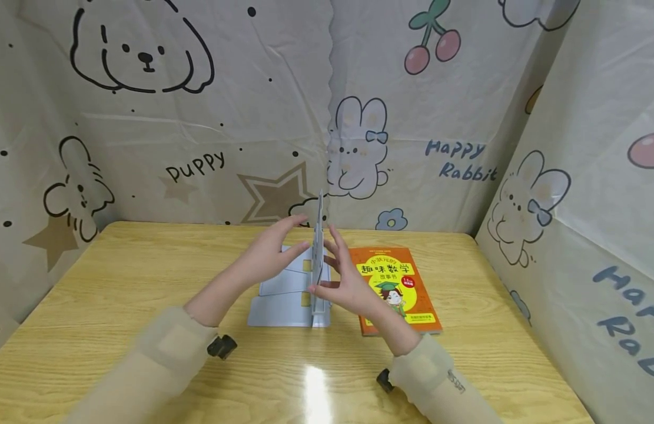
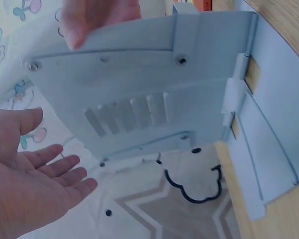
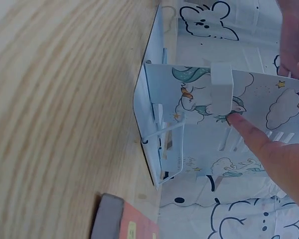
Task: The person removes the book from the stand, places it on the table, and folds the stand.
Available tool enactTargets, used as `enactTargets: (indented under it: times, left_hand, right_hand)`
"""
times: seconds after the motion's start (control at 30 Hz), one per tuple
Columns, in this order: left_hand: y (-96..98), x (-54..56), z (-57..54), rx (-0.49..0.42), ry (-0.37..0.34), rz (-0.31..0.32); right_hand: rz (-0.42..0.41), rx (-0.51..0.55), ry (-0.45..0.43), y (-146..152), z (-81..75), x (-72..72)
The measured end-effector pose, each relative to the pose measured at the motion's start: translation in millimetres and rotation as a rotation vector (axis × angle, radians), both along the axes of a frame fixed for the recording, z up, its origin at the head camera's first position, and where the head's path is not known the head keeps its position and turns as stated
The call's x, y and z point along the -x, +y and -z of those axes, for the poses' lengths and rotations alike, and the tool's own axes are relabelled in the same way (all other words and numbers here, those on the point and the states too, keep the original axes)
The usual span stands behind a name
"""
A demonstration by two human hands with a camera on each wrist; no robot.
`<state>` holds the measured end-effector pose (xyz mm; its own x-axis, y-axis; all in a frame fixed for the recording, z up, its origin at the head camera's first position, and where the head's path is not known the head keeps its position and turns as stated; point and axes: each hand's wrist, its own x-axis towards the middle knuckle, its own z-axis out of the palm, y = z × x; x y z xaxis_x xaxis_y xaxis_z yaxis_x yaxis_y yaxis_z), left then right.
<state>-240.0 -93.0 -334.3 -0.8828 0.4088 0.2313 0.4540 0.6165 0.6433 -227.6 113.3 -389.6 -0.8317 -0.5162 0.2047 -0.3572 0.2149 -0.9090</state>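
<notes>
A pale blue folding book stand (image 1: 284, 303) lies with its base on the table and its panel raised nearly upright. The panel's printed face (image 3: 199, 94), with unicorn and cloud drawings, shows in the right wrist view; slots mark its plain back (image 2: 129, 74). My right hand (image 1: 348, 280) grips the panel's near edge, thumb over the back and a finger on the printed side. To the left of the panel is my left hand (image 1: 263, 250), fingers spread and palm towards it. In the left wrist view this hand (image 2: 35, 184) stands apart from the panel.
An orange book (image 1: 395, 288) lies flat just right of the stand. The wooden table (image 1: 120, 282) extends to both sides. A printed cloth (image 1: 226, 118) hangs around the back and sides.
</notes>
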Motion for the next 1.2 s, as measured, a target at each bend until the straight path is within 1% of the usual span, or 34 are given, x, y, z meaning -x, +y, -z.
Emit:
enactTargets:
  times: [0.03, 0.13, 0.33, 0.43, 0.6, 0.8, 0.93, 1.07, 1.2]
  left_hand:
    - [2.5, -0.8, -1.7, -0.003, 0.005, -0.001]
    - [8.4, -1.3, -5.2, -0.018, 0.007, -0.002]
    - [16.5, 6.3, -7.9, -0.056, -0.029, -0.021]
    - [19.3, 10.4, -8.1, -0.071, -0.072, -0.027]
    - [23.3, 15.3, -6.1, -0.109, -0.151, -0.015]
    - [27.5, 16.5, -2.5, -0.152, -0.187, -0.008]
    - [29.2, 16.2, -0.9, -0.186, -0.192, -0.013]
    - [28.6, 15.9, 0.2, -0.227, -0.195, -0.004]
    - [26.5, 15.9, 0.1, -0.243, -0.196, 0.003]
  right_hand:
    - [0.008, -0.002, -0.005, 1, 4.0, 1.8]
    - [0.020, -0.003, -0.021, 2, 9.0, 1.8]
    - [0.038, -0.030, -0.081, 4, 13.3, -2.2]
    - [0.040, -0.048, -0.116, 4, 14.2, -3.3]
    - [0.023, -0.074, -0.135, 4, 15.3, -3.4]
    - [0.012, -0.086, -0.131, 4, 18.1, -4.2]
    - [0.006, -0.075, -0.108, 4, 19.8, -4.9]
    - [-0.012, -0.060, -0.095, 5, 21.4, -4.2]
    - [-0.034, -0.049, -0.089, 7, 21.7, -3.4]
